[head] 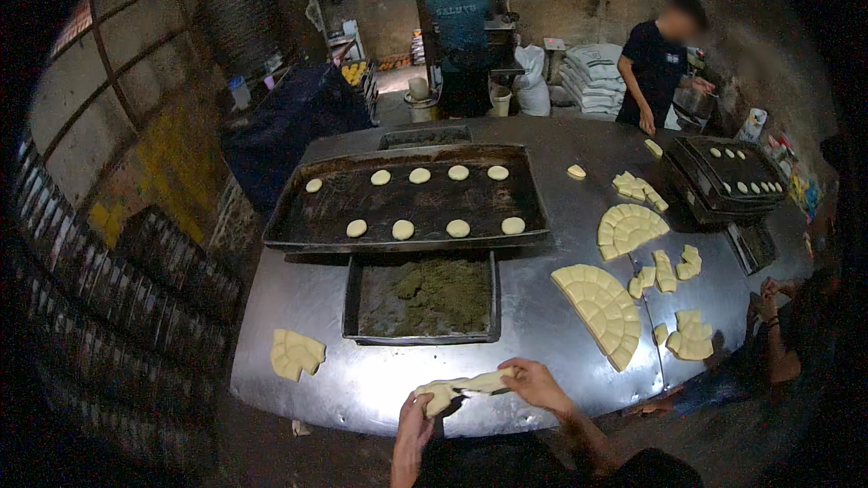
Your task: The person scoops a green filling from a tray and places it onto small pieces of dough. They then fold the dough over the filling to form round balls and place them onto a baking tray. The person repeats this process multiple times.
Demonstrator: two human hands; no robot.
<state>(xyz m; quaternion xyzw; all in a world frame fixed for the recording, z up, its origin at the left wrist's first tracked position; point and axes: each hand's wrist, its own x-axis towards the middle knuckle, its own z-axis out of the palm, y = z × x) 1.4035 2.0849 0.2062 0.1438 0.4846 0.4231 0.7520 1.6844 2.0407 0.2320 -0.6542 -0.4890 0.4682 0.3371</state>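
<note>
A strip of pale dough (468,388) stretches between my two hands above the near edge of the metal table. My left hand (415,413) grips its thicker left end. The right end is pinched in the fingers of my right hand (532,383). Just beyond lies a metal tray (352,312) with a greenish crumbly filling (441,291). Behind it, a large dark baking tray (407,244) bears two rows of small round dough pieces (458,228). A scored piece of dough (296,354) rests to the left, and a scored half-round dough slab (600,312) to the right.
More cut dough (630,230) lies on the right of the table (529,298), near stacked baking trays (725,183). A person's hands (770,295) show at the right edge. Two people (461,34) stand beyond the table, near stacked white sacks (592,74). Racks stand at left.
</note>
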